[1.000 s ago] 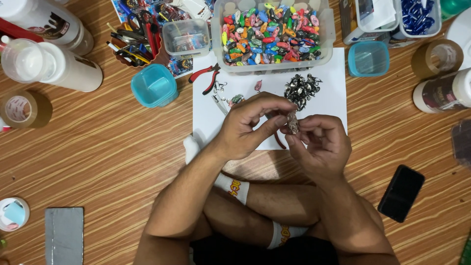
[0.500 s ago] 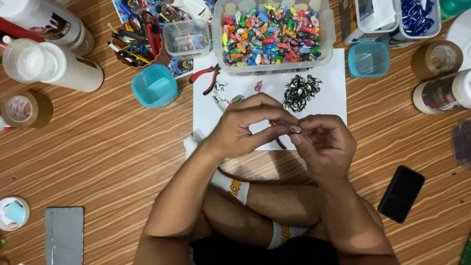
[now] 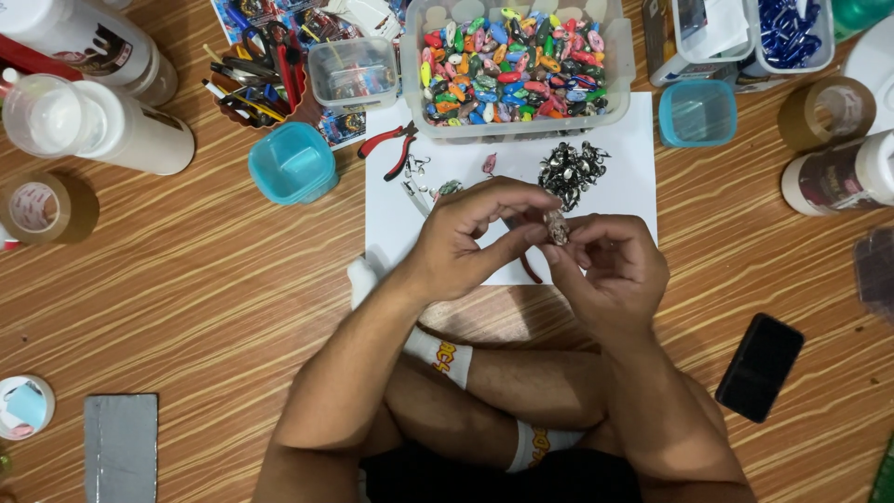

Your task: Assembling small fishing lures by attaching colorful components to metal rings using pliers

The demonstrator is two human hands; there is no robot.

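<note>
Here the left hand and the right hand meet over a white sheet of paper, fingers of both clamped on one small bead. Just beyond lie a pile of dark metal bits, red pliers and a clear tub of coloured beads.

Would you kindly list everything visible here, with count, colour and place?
small piece: one, brownish, pinched between both hands
paper sheet: one, white, centre
metal bits: one pile, silver, on sheet
bead tub: one, clear, multicoloured contents, top
pliers: one, red-handled, sheet's left edge
teal cups: two, flanking sheet
tape rolls: two, brown, far sides
phone: one, black, lower right
left hand: gripping piece
right hand: gripping piece
</note>
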